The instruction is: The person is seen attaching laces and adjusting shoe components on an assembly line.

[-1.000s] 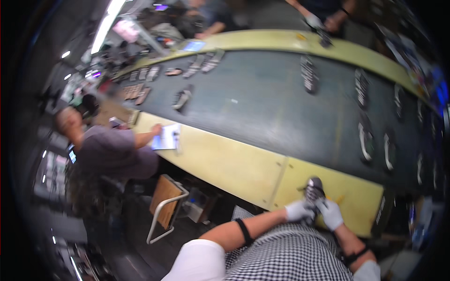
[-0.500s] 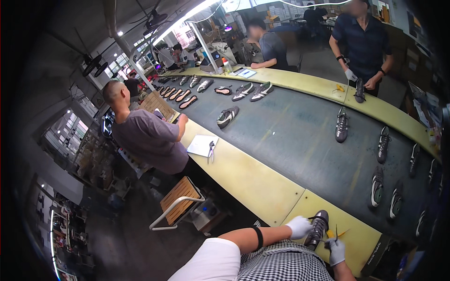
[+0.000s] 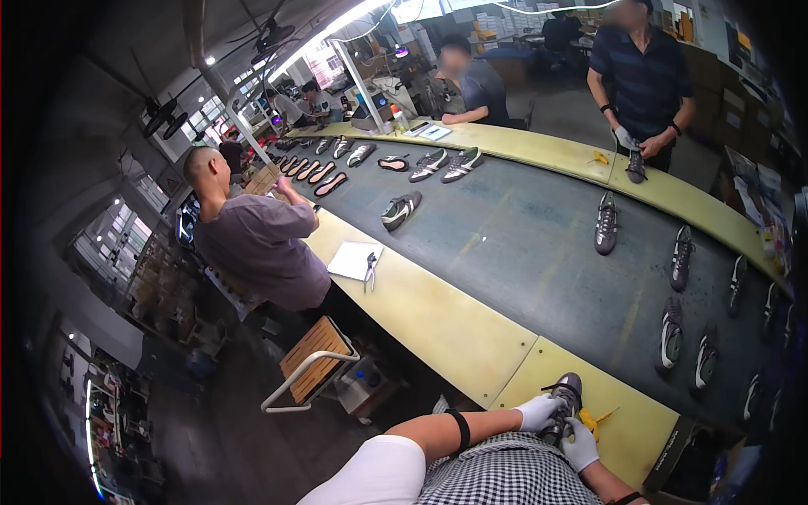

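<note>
A dark grey sneaker (image 3: 570,389) with pale stripes lies on the yellow bench edge in front of me, its toe pointing away. My left hand (image 3: 539,411), in a white glove, is closed at the lacing from the left side. From the right, my white-gloved right hand (image 3: 581,446) closes over the same lacing near the ankle opening. Both seem to grip the dark shoelace, though the fingers cover most of it. A yellow-handled tool (image 3: 598,418) rests on the bench just right of the shoe.
A dark green conveyor belt (image 3: 505,244) carries several sneakers and insole-like pieces. To the left, a person in a purple shirt (image 3: 261,236) stands by pliers (image 3: 370,268) on a white sheet. A wooden-seated chair (image 3: 316,362) is below. Across, a person handles another sneaker (image 3: 635,168).
My right hand has moved left and inward onto the sneaker's lacing. My left hand has shifted slightly right, closer to it. At the left, the co-worker's arm has lifted toward the cardboard.
</note>
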